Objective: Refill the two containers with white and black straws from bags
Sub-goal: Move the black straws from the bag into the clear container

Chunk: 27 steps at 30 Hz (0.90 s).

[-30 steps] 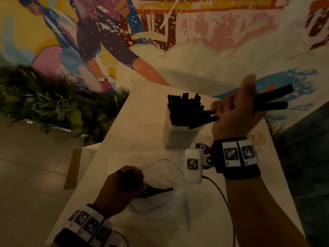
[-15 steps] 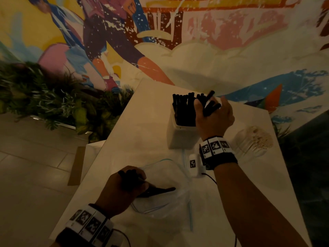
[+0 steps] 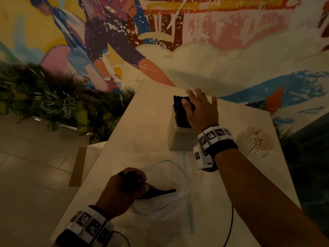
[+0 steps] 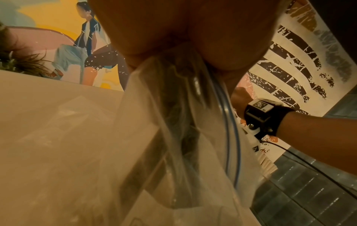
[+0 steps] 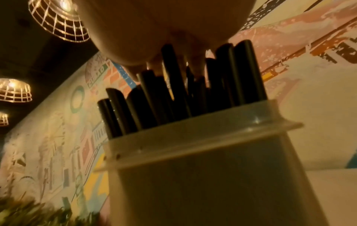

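Note:
A white container (image 3: pixel 179 139) stands mid-table, packed with upright black straws (image 3: pixel 179 111). My right hand (image 3: pixel 199 107) lies flat on the straw tops with its fingers spread. In the right wrist view the palm (image 5: pixel 164 23) sits right above the black straws (image 5: pixel 173 91) and the container (image 5: pixel 212 168). Near the table's front my left hand (image 3: pixel 126 186) grips a small bunch of black straws (image 3: pixel 160 192) at the mouth of a clear zip bag (image 3: pixel 169 175). The left wrist view shows the bag (image 4: pixel 173 122) hanging from that palm. White straws (image 3: pixel 256 141) stand bundled at the right.
The white table (image 3: pixel 142 131) has its left edge running diagonally, with tiled floor and a cardboard piece (image 3: pixel 76 166) beyond it. Green plants (image 3: pixel 53 107) line the mural wall at the left. A black cable (image 3: pixel 229 221) trails from my right wrist across the table.
My right hand carried a few black straws from the right to the container, released them among the others, and now lies flat on the tops. The left hand has stayed put.

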Each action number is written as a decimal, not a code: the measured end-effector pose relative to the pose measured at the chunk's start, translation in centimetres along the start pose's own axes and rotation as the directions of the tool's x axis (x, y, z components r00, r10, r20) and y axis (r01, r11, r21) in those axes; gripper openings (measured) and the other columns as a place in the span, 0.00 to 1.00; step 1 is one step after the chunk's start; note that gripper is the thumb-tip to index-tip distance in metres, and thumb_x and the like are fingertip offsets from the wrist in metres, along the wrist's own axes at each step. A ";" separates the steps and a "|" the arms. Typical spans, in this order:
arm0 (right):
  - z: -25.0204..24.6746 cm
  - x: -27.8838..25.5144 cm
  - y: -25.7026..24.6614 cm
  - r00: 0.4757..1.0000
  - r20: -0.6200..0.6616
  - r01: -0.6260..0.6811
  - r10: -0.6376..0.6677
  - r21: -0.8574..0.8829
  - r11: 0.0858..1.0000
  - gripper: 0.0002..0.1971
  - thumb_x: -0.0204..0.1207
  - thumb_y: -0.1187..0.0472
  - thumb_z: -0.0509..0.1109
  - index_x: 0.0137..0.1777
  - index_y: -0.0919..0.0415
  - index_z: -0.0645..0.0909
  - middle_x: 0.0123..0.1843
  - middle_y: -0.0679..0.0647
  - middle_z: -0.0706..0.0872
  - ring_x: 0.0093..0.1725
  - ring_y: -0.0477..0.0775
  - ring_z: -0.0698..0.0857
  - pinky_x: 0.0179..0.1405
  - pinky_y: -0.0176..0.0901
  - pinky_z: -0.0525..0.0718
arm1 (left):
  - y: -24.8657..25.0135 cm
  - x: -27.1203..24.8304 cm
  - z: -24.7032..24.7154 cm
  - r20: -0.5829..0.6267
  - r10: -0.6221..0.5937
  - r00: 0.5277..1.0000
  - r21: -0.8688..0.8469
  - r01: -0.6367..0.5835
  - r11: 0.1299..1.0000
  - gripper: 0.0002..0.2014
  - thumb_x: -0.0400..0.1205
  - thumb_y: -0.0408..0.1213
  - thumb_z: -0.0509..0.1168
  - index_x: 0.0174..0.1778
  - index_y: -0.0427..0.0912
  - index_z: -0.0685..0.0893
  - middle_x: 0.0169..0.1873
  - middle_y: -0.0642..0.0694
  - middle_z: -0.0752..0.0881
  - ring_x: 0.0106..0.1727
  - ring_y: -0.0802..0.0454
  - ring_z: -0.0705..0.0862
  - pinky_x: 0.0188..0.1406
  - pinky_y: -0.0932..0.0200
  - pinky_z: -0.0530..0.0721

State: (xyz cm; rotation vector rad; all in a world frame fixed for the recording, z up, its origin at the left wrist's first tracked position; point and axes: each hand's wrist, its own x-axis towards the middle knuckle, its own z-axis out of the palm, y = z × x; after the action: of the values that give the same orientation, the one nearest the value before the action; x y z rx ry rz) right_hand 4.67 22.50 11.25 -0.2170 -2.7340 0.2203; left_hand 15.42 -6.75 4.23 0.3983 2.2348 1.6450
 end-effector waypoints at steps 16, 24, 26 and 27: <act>-5.2 -5.1 -5.3 0.998 0.056 -0.002 -0.040 0.612 0.791 0.21 0.75 0.56 0.73 0.68 0.58 0.80 0.59 0.53 0.87 0.58 0.54 0.85 0.65 0.53 0.82 | 0.5 0.6 -0.7 0.173 -0.007 0.985 0.249 -0.037 0.968 0.39 0.50 0.66 0.77 0.58 0.69 0.73 0.57 0.68 0.77 0.57 0.72 0.76 0.53 0.72 0.77; -0.9 -17.0 -8.2 0.770 0.554 -0.156 -0.317 0.645 0.748 0.40 0.72 0.58 0.76 0.80 0.42 0.60 0.77 0.48 0.73 0.72 0.46 0.72 0.65 0.33 0.71 | -0.2 0.6 -1.2 0.262 0.028 0.965 0.206 -0.084 0.975 0.47 0.56 0.55 0.81 0.67 0.73 0.61 0.60 0.77 0.72 0.60 0.82 0.72 0.53 0.86 0.71; -0.1 -17.8 -8.9 0.849 0.442 -0.148 -0.290 0.726 0.672 0.36 0.73 0.58 0.75 0.78 0.42 0.65 0.72 0.48 0.78 0.68 0.45 0.76 0.64 0.33 0.75 | -0.3 0.6 -1.0 0.246 0.060 0.967 0.202 -0.112 0.973 0.37 0.58 0.66 0.74 0.64 0.68 0.70 0.58 0.71 0.79 0.59 0.75 0.77 0.58 0.75 0.78; 0.2 -18.0 -9.2 0.878 0.397 -0.137 -0.267 0.743 0.655 0.32 0.73 0.57 0.75 0.77 0.43 0.69 0.69 0.49 0.82 0.65 0.46 0.79 0.63 0.38 0.78 | -0.3 0.5 -1.0 0.233 0.067 0.970 0.202 -0.116 0.973 0.36 0.60 0.66 0.73 0.64 0.63 0.72 0.58 0.67 0.81 0.59 0.70 0.79 0.59 0.67 0.81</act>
State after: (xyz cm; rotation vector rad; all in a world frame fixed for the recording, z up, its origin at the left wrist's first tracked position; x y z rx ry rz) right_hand 19.90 10.26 6.16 0.2179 -2.7987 1.5533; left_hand 14.52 -7.50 4.13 0.7164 2.2543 1.3276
